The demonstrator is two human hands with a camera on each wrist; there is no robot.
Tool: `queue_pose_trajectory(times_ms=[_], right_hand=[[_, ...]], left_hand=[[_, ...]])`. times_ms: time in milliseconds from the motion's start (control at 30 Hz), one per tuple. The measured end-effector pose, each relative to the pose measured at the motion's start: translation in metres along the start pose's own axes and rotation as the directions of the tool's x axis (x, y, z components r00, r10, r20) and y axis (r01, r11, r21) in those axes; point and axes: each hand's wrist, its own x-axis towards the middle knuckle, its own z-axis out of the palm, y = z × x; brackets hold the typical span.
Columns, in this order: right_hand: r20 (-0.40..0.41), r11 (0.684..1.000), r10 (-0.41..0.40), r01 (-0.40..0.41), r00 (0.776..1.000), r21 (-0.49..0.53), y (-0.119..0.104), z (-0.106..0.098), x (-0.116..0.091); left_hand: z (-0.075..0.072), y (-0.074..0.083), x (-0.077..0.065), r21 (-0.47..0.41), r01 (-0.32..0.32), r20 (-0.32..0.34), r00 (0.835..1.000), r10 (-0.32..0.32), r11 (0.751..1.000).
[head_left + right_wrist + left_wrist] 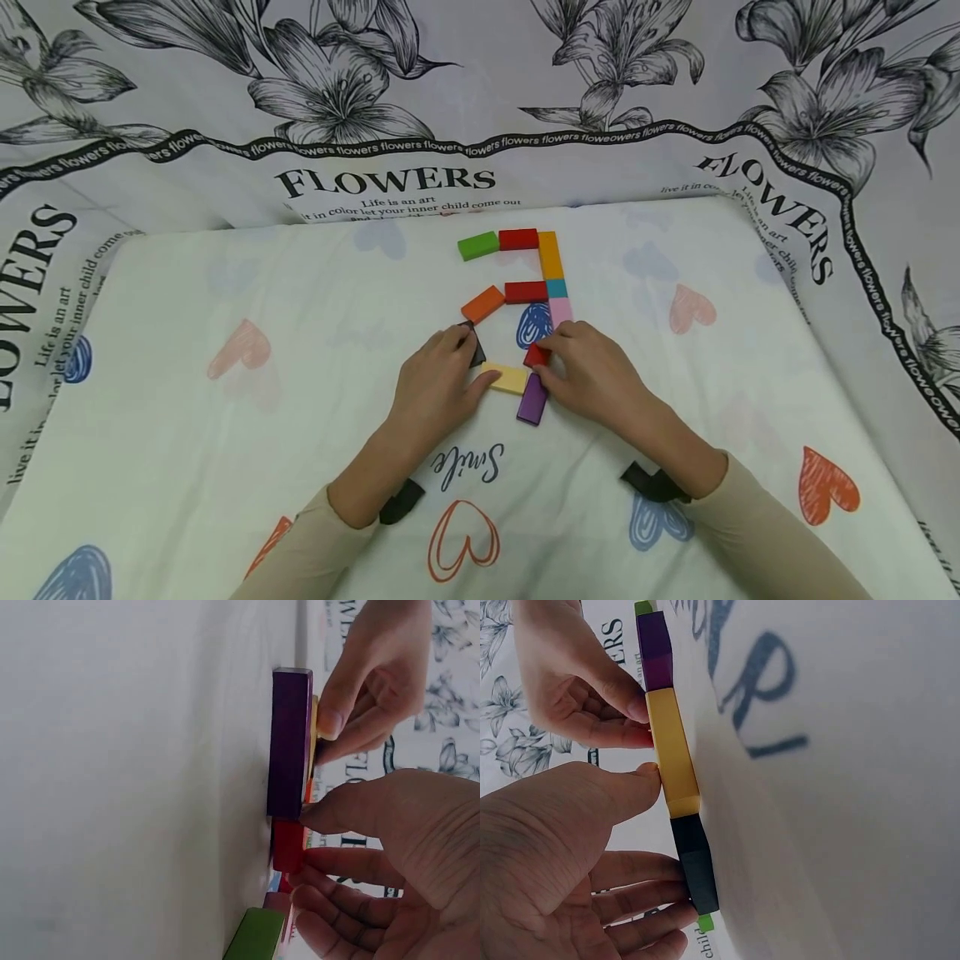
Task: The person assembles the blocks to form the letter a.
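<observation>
My left hand (435, 379) rests its fingers on the black block (696, 866), while its thumb touches the yellow block (506, 378). With thumb and fingers, my right hand (596, 371) pinches a small red block (289, 845). That red block meets the end of the purple block (532, 401), which lies slanted beside the yellow block's right end. Above the right fingers, a pink block (560, 311) continues up to a small blue block (557, 288). An orange block (483, 304) lies just beyond the left fingertips. In the right wrist view, a green block (256, 934) shows below the fingers.
Farther back, a long red block (527, 292) runs between the orange and blue blocks. A yellow-orange block (551, 255), another red block (518, 240) and a bright green block (478, 246) form the top of the outline. All lie on a white cloth (337, 317) printed with hearts.
</observation>
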Motion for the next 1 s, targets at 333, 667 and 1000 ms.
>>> queue_pose_trajectory(times_ms=[333,667,1000], right_hand=[[-0.071,0.995,0.069,-0.064,0.995,0.072,0.01,-0.012,-0.01],[-0.075,0.986,0.132,-0.123,0.988,0.109,0.023,-0.016,-0.02],[-0.047,0.988,0.135,-0.131,0.99,0.078,0.031,-0.007,-0.023]], left_hand=[[-0.002,0.002,0.0,0.002,0.021,0.023,1.0,-0.021,1.0],[-0.003,0.002,0.001,0.001,0.031,0.039,0.999,-0.031,1.0],[-0.003,0.002,0.0,-0.005,0.023,0.025,0.999,-0.023,1.0]])
